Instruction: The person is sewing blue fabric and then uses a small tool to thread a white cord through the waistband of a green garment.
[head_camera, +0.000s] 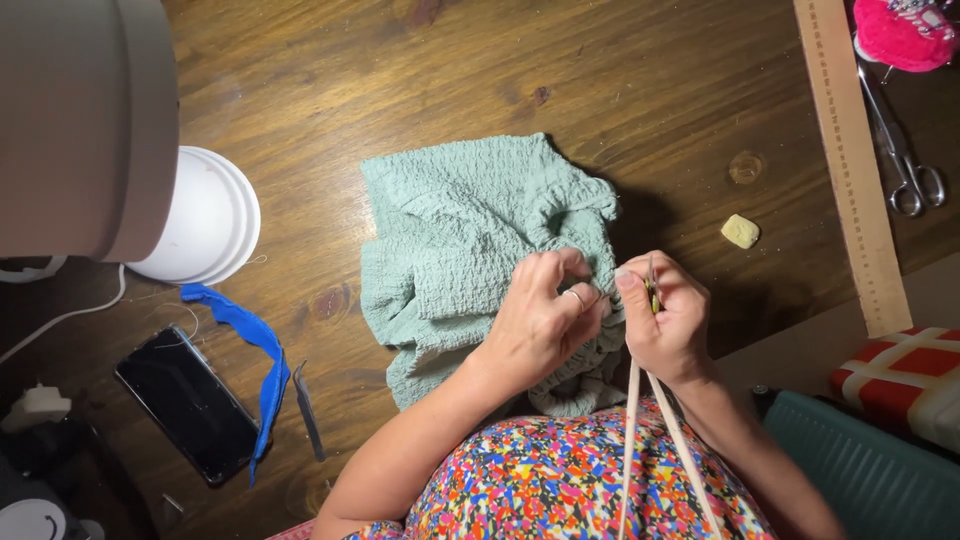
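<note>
Head view, green garment (450, 240) pinched under left hand (540, 320), right hand (670, 320) beside

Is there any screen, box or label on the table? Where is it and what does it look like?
Phone: lies flat at the table's lower left, beside a blue strip of cloth; a black rectangle, its screen dark.
Ruler: lies along the right side; a long tan strip with small printed marks.
No boxes or packages show.

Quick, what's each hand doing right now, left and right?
Left hand: closed, pinching the green cloth.
Right hand: closed on a small thin tool; what kind cannot be told.
</note>
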